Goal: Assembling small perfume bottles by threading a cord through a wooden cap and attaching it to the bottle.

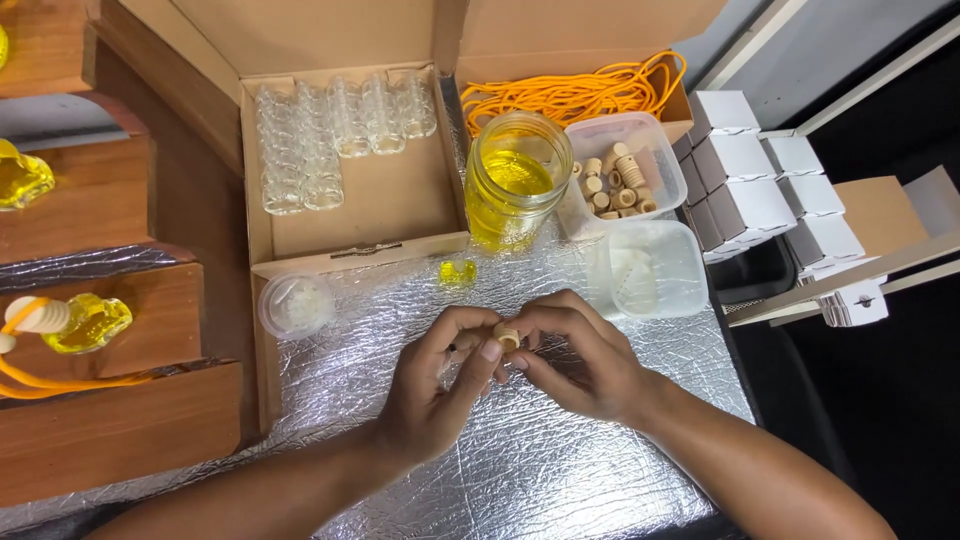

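My left hand (440,385) and my right hand (580,360) meet over the silver foil mat (520,470). Between their fingertips they pinch a small round wooden cap (507,337). What lies under the fingers is hidden. A small bottle of yellow liquid (457,272) lies on the foil just beyond my hands. Behind it stands an open glass jar (515,180) partly filled with yellow liquid.
A cardboard box (400,205) holds several empty glass bottles (320,140). Orange cords (575,90) fill a second box. One plastic tub holds wooden caps (618,180), another white stoppers (645,270). A round lidded cup (296,305) sits left. White cartons (760,180) stand right. A filled corded bottle (85,322) rests on wooden steps.
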